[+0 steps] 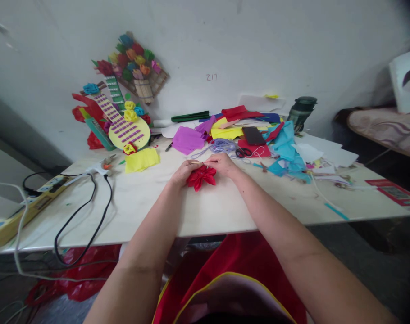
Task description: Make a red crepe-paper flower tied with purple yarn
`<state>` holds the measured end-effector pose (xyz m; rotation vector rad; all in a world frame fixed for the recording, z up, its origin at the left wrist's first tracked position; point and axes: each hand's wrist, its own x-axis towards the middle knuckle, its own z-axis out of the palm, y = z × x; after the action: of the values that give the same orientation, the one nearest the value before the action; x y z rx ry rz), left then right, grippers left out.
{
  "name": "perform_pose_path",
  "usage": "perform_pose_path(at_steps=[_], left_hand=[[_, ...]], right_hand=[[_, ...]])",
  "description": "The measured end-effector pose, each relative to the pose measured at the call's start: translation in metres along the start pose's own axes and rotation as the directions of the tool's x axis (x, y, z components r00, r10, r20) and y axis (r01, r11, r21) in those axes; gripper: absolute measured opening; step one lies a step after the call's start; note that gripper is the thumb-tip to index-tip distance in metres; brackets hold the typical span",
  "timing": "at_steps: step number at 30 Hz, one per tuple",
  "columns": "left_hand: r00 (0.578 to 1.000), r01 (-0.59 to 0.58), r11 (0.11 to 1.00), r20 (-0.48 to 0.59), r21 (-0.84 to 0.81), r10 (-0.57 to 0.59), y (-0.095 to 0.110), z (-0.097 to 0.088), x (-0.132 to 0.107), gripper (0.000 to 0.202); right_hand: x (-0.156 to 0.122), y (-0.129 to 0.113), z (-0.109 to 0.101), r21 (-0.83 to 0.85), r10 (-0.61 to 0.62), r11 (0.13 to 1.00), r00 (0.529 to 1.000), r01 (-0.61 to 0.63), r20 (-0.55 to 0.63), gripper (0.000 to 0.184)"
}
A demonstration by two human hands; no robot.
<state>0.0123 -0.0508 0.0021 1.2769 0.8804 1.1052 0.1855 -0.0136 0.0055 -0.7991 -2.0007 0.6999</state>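
Note:
A red paper flower (201,178) with pointed petals is held between my two hands above the near middle of the table. My left hand (185,173) closes on its left side, with a thin pale stick (195,162) showing by the fingertips. From the other side, my right hand (222,164) pinches the flower's upper edge, fingers pressed together. The fingertips nearly meet, and exactly what lies between them is too small to make out. Just beyond my hands lie a bundle of pale purple cord (221,146) and black-handled scissors (243,153).
Purple paper (188,140), yellow paper (143,159) and blue crepe paper (286,144) lie around the table (221,211). A phone (253,136) and a dark bottle (302,112) are behind. At left are a glue gun (102,166), power strip (39,204) and a guitar-shaped craft (129,134).

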Motion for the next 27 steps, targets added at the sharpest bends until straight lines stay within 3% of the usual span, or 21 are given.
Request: perform_pose_path(at_steps=[8, 17, 27], left_hand=[[1.0, 0.015, 1.0, -0.009, -0.021, -0.016, 0.0037, 0.003, -0.0024, 0.018], [0.992, 0.053, 0.991, -0.104, -0.119, -0.066, 0.0006, 0.0054, -0.0007, 0.019], [0.996, 0.059, 0.997, -0.061, -0.041, -0.061, -0.002, 0.0014, 0.0011, 0.028]], right_hand=[[0.0008, 0.0009, 0.0018, 0.025, 0.044, 0.999, 0.999, -0.043, -0.011, 0.01], [0.001, 0.0032, 0.0048, 0.082, 0.128, 0.988, 0.992, -0.128, 0.0, 0.008], [0.0004, -0.001, 0.0041, 0.081, 0.141, 0.987, 0.99, -0.141, 0.009, 0.006]])
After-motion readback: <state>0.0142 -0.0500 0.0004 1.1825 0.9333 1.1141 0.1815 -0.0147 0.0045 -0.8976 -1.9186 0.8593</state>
